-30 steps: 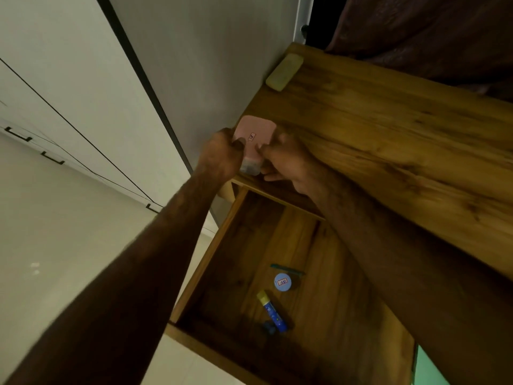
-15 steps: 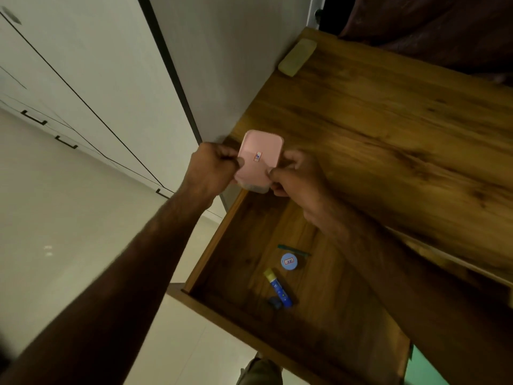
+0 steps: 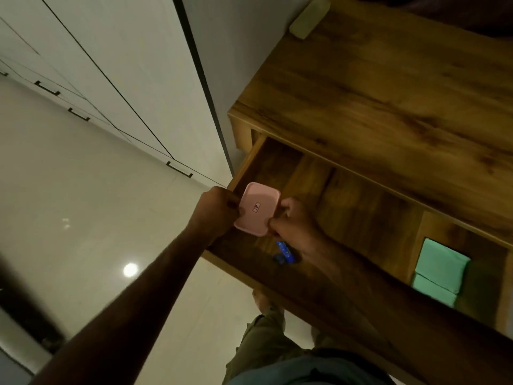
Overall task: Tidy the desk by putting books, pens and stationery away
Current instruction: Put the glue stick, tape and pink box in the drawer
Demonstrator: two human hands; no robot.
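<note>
Pink plastic box (image 3: 256, 209) seems light, stiff and slick; your left hand (image 3: 215, 211) and right hand (image 3: 294, 223) pinch its opposite edges over the drawer (image 3: 361, 218), the safest hold

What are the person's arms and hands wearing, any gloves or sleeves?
Nothing shows on them: the left hand and right hand are ungloved, and both forearms are bare to the frame's edge, with no sleeve, watch or band. Dim light hides any rings.
</note>
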